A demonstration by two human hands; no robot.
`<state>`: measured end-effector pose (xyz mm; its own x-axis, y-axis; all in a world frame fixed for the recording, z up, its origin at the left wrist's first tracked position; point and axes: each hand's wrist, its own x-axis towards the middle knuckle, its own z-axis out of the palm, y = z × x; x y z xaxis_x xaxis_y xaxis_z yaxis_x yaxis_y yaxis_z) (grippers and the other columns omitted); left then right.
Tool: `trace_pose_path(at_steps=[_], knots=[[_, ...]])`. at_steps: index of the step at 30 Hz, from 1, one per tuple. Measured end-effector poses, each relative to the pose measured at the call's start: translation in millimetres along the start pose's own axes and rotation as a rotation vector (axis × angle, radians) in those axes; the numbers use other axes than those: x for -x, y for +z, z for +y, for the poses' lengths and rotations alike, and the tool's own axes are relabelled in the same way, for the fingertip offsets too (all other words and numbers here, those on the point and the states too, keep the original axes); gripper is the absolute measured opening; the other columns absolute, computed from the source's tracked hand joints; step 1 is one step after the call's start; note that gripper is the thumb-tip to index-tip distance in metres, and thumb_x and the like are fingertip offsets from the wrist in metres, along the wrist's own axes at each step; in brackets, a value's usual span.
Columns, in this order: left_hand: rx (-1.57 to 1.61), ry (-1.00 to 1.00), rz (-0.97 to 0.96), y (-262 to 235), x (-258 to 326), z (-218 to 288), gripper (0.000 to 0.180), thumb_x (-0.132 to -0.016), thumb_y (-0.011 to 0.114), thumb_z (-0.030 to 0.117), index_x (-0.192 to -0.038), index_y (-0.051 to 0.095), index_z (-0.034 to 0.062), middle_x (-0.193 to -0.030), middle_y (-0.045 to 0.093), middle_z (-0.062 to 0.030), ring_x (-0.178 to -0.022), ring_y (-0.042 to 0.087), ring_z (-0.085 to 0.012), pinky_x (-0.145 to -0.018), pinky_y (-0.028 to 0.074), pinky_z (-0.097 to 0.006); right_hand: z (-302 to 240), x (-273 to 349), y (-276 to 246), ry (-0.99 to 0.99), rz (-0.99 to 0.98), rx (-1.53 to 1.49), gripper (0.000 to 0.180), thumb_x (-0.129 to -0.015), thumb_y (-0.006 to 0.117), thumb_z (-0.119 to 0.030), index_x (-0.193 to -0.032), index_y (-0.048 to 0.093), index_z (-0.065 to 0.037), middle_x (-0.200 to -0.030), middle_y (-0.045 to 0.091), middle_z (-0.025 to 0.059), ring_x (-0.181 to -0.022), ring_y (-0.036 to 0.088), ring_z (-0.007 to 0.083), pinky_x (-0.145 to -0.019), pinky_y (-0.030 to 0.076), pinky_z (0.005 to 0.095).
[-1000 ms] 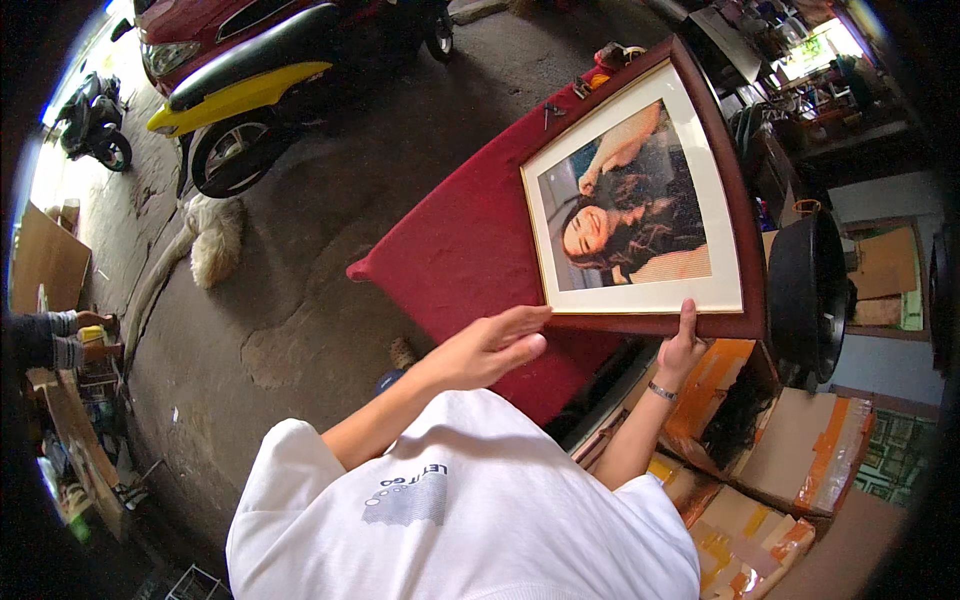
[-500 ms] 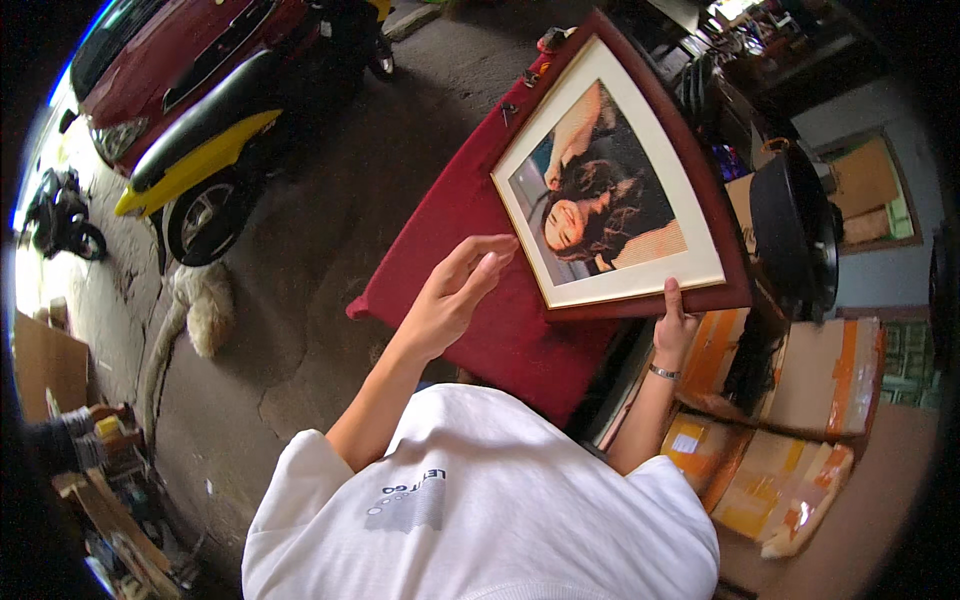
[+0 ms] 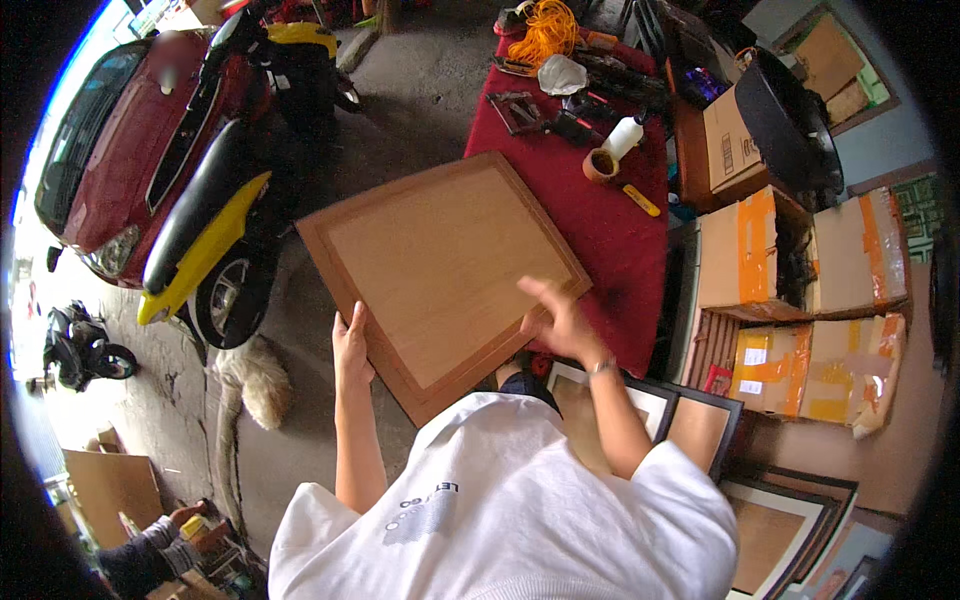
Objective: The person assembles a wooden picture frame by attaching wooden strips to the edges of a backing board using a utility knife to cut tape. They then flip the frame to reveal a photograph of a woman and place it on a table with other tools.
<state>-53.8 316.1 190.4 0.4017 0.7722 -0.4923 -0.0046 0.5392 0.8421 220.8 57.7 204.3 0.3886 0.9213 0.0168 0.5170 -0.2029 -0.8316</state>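
I hold a large wooden picture frame with its plain brown backing board turned up, tilted over the near end of the red-clothed table. My left hand grips the frame's left edge, thumb on top. At the frame's right lower edge my right hand is blurred, its fingers spread over the backing and not closed around it. The picture side is hidden.
The table's far end carries orange cord, tools, a tape roll, a white roll and a yellow marker. Taped cardboard boxes and stacked frames stand right. A yellow-black scooter, red car and another person are left.
The frame has been turned over: its picture faced up before, now the brown backing shows. It has come nearer to me, and my right hand moved from the lower edge onto the back.
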Motion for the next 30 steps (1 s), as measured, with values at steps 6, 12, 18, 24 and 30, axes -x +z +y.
trace_pose_path(at_steps=[6,12,18,24,30], knots=[[-0.215,-0.096,0.274,-73,-98,-65,0.058,-0.096,0.07,0.042,-0.131,0.058,-0.0024,-0.12,0.067,-0.0128,-0.107,0.065,-0.0238,-0.092,0.052,-0.041,195,-104,-14,0.542,0.324,0.268,0.072,-0.098,0.054,-0.057,-0.136,0.052,0.003,-0.139,0.056,0.0261,-0.127,0.055,0.0403,-0.108,0.044,0.0483],[-0.327,0.293,0.35,-24,-51,-29,0.046,-0.092,0.077,0.04,-0.105,0.065,-0.0032,-0.088,0.066,-0.0023,-0.079,0.059,-0.0116,-0.067,0.048,-0.028,202,-156,1,0.739,0.38,-0.027,0.087,-0.093,0.054,-0.068,-0.141,0.05,0.004,-0.135,0.059,0.0273,-0.125,0.058,0.0412,-0.106,0.045,0.047],[-0.379,0.451,0.214,-15,-66,22,0.041,-0.096,0.073,0.038,-0.103,0.066,-0.0012,-0.085,0.064,0.0014,-0.077,0.057,-0.0085,-0.068,0.046,-0.025,167,-115,-27,0.549,0.6,-0.396,0.079,-0.093,0.059,-0.065,-0.127,0.063,0.007,-0.128,0.066,0.02,-0.118,0.063,0.0288,-0.098,0.048,0.0419],[-0.443,0.394,-0.258,118,-169,112,0.038,-0.097,0.07,0.034,-0.102,0.066,-0.0034,-0.081,0.062,0.0022,-0.075,0.053,-0.0086,-0.067,0.046,-0.026,110,16,12,0.748,1.161,-0.459,0.064,-0.097,0.063,-0.053,-0.12,0.066,0.007,-0.119,0.068,0.0135,-0.109,0.061,0.022,-0.094,0.046,0.0363],[-0.954,0.221,-0.569,195,-262,15,0.05,-0.092,0.074,0.044,-0.095,0.066,-0.0048,-0.079,0.065,-0.0068,-0.071,0.056,-0.0113,-0.064,0.049,-0.031,102,114,69,0.991,1.61,-0.433,0.071,-0.094,0.068,-0.053,-0.13,0.056,0.008,-0.125,0.063,0.0116,-0.112,0.058,0.0189,-0.096,0.046,0.0344]])
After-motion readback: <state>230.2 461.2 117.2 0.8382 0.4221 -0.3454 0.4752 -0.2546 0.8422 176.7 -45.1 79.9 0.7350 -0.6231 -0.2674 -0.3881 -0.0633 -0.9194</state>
